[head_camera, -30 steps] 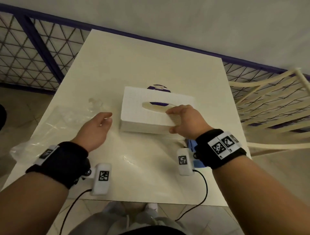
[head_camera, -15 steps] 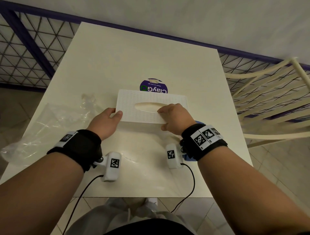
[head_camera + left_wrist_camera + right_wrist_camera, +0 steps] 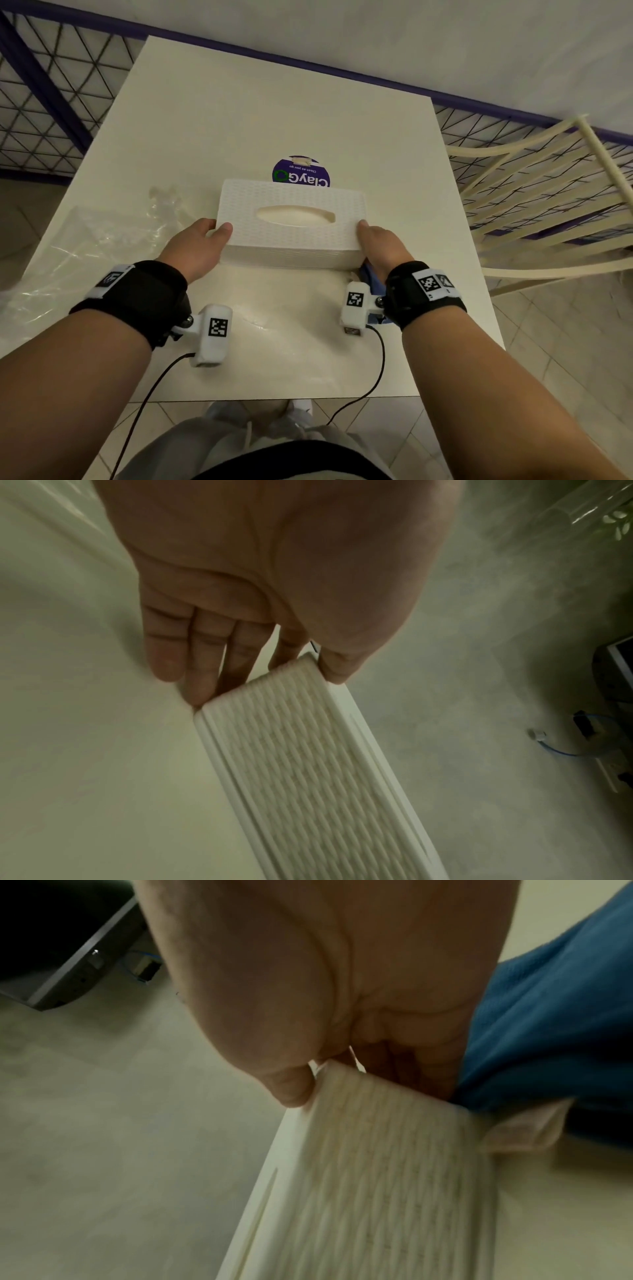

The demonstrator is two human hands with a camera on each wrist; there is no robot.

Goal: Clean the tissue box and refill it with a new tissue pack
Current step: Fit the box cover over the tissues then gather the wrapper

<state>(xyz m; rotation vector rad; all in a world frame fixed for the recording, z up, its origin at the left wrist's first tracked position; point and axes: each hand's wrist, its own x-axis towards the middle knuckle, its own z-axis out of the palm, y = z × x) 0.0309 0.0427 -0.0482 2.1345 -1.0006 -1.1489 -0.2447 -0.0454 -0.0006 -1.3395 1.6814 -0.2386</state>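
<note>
The white woven-pattern tissue box lies flat at the middle of the table, its oval slot facing up. My left hand grips its left end, thumb on the top edge and fingers down the end wall. My right hand grips the right end, thumb on the top edge and the fingers curled behind the corner. In the wrist views the box's long front side runs away from each palm. Nothing shows through the slot.
A crumpled clear plastic wrapper lies left of the box. A blue cloth sits under my right wrist. A round purple sticker is on the table behind the box. A cream slatted chair stands to the right.
My left hand came off the table and took the box's left end. My right hand slid from the front near the slot to the right end. The box now lies flat.
</note>
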